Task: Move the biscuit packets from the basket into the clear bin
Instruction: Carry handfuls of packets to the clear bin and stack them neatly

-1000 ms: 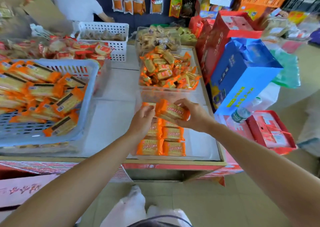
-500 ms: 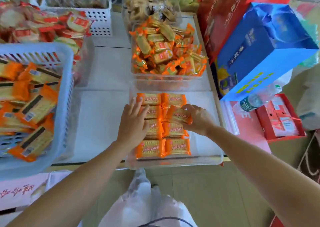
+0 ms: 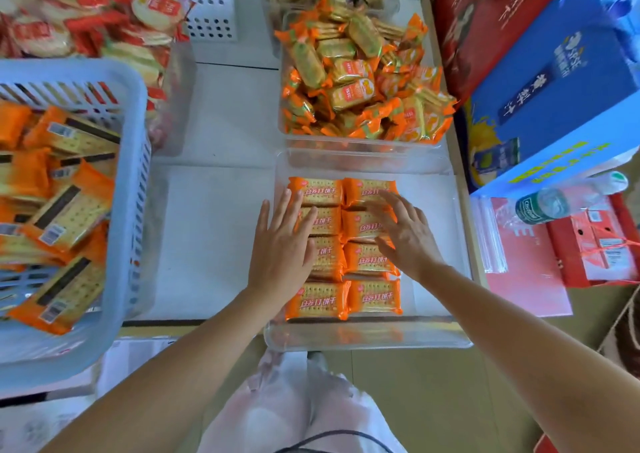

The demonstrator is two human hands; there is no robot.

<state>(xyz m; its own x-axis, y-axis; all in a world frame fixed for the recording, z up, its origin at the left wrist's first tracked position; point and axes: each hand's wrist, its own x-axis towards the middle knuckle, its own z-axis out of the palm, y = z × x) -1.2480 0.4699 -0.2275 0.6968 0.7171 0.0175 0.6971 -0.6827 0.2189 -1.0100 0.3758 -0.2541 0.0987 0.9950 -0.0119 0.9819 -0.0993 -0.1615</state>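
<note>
In the head view, the clear bin (image 3: 367,343) sits low in the centre of the frame, at the near edge of the white tabletop (image 3: 214,227). Inside it, orange biscuit packets (image 3: 375,296) lie flat in two neat columns, side by side and touching.

The left hand (image 3: 280,244) lies flat on the left column with its fingers straight and spread, gripping nothing. The right hand (image 3: 405,234) rests on the upper packets of the right column, its fingers also stretched out and apart, with nothing pinched or held.

At the left edge of the frame stands the blue basket (image 3: 128,175), well apart from the bin. It holds a loose heap of packets (image 3: 69,217), mostly turned back side up.

Just beyond the clear bin, in the upper centre, a second bin (image 3: 360,82) is piled with orange-and-green snack packs. A white basket (image 3: 211,5) stands at the upper left of centre. A blue box (image 3: 561,89) and a red box (image 3: 485,19) fill the upper right. Below them a water bottle (image 3: 554,203) lies on its side.
</note>
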